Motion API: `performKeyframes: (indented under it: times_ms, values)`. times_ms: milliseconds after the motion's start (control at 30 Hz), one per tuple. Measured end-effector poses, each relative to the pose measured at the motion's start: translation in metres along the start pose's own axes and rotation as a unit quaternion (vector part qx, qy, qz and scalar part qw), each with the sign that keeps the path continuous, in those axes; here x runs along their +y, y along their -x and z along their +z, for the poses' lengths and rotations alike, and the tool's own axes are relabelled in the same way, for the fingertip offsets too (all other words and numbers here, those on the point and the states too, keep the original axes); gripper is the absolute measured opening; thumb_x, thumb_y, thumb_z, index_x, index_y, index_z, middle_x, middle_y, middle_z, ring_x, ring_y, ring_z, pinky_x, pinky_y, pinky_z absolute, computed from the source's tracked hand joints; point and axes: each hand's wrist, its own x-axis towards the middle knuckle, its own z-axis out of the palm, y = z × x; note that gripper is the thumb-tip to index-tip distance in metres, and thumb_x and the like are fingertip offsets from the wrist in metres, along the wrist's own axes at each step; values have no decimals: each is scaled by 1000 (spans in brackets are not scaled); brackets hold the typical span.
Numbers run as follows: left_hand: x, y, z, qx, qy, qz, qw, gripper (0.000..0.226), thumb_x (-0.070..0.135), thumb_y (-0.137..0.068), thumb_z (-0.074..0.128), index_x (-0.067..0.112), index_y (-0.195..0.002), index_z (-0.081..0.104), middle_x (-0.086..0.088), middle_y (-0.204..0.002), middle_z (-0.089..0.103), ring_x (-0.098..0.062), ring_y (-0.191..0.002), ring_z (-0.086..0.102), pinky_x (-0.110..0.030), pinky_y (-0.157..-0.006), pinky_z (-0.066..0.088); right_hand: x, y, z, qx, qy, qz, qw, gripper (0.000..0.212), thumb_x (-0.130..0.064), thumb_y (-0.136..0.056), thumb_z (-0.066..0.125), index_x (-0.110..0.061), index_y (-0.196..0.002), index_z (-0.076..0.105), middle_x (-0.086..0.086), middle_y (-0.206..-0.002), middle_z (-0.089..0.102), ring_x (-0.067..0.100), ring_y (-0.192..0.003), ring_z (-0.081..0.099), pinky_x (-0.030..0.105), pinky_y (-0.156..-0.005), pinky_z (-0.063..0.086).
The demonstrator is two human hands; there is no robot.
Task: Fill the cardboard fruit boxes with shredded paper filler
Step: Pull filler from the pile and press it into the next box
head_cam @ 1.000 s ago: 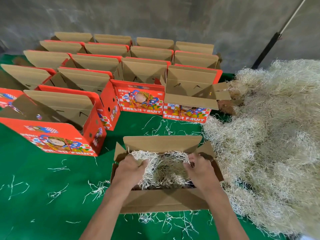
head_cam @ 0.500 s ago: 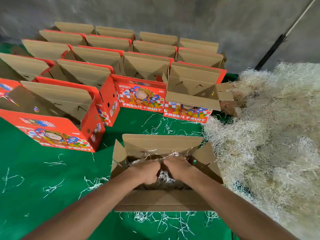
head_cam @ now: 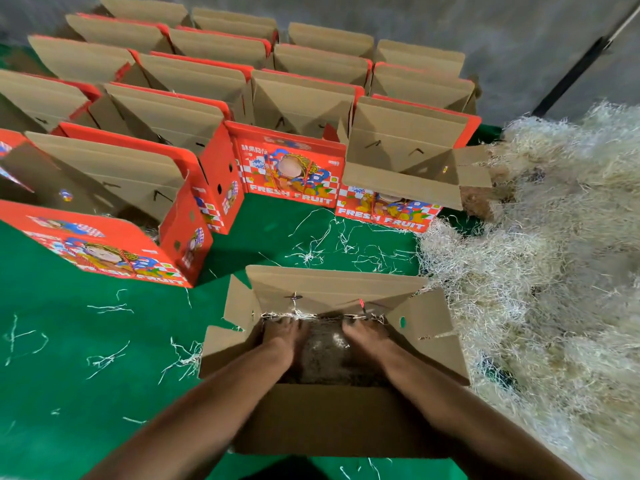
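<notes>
With both hands, left hand (head_cam: 285,336) and right hand (head_cam: 363,336), flat on it, we press the light, springy shredded paper (head_cam: 325,348) deep into the box (head_cam: 339,420), best gathered in loose handfuls.

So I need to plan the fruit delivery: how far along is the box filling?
Early, it seems. In hand: both hands, left and right, press shredded paper down inside the nearest open box. Done: possibly the left red box, where a little filler shows; unclear. Left: the rows of open boxes behind, whose visible insides look bare, while a large filler pile waits on the right.
</notes>
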Motion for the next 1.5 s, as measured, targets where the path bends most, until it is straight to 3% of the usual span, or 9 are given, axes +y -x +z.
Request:
performKeyframes:
  times_ms: [233, 333, 467, 600, 900, 1133, 1267, 1367, 1500]
  values:
    - [-4, 7, -12, 9, -60, -14, 998, 77, 34, -102, 48, 13, -160, 2, -9, -168, -2, -26, -154, 1, -47, -123, 12, 1, 10, 10, -3, -54, 34, 998, 106, -64, -78, 72, -14, -156, 20, 17, -149, 45, 35, -135, 47, 46, -111, 41]
    - [-8, 20, -26, 22, -31, -4, 999, 57, 21, -100, 50, 12, -154, 33, -12, -160, 29, -30, -148, 27, -50, -118, 24, 3, 13, -2, -21, -83, 4, 996, 74, -50, -90, 67, -20, -152, 38, 8, -151, 47, 28, -136, 47, 38, -113, 39]
    - [-8, 40, -41, 75, -61, 49, 994, 24, 11, -94, 58, 10, -117, 67, -10, -120, 66, -28, -111, 63, -43, -92, 50, 3, 27, -13, 65, -42, -20, 997, 29, 2, -92, 56, -8, -117, 66, 14, -115, 68, 30, -107, 66, 41, -91, 54]
    - [14, 28, -44, 32, -107, 39, 993, 40, 17, -100, 57, 8, -139, 55, -14, -146, 50, -32, -136, 46, -47, -108, 42, 0, 22, -18, 97, -51, -42, 993, 28, -4, -93, 56, -9, -118, 65, 15, -120, 64, 31, -108, 63, 37, -86, 48]
    - [-5, 25, -7, 58, 244, 93, 964, 48, 23, -109, 37, 23, -156, 31, -9, -163, 26, -31, -148, 27, -39, -121, 25, 2, 1, 15, 87, -89, -94, 988, 38, -24, -98, 56, -23, -136, 59, 7, -134, 62, 25, -123, 57, 36, -104, 45]
    - [3, 8, -7, 35, 72, 45, 996, 34, 12, -104, 42, -2, -128, 59, -20, -133, 59, -34, -123, 56, -38, -100, 45, 1, -5, 25, 66, 4, -15, 998, 74, -37, -87, 71, -22, -149, 34, 10, -146, 50, 32, -131, 51, 45, -102, 47]
    - [7, 7, -16, 12, 83, -58, 995, 54, 7, -101, 48, 4, -153, 32, -16, -158, 31, -31, -143, 34, -41, -114, 37, 5, -9, 20, 28, -1, 8, 1000, 96, -55, -80, 72, -22, -155, 22, 16, -152, 39, 34, -138, 42, 47, -107, 42]
    - [3, 8, -27, -3, 70, -39, 997, 55, 13, -100, 51, 9, -153, 34, -15, -157, 30, -34, -143, 32, -53, -114, 34, 9, -4, 4, -6, -56, -23, 998, 77, -48, -88, 69, -20, -151, 35, 14, -150, 45, 32, -136, 46, 45, -108, 43]
    - [-1, 25, -43, 28, 16, 27, 999, 22, 9, -90, 61, 10, -111, 65, -10, -116, 66, -30, -101, 63, -41, -79, 50, 16, 13, -5, 61, -76, -12, 995, 30, -7, -96, 57, -11, -125, 60, 12, -121, 62, 29, -111, 61, 40, -94, 48]
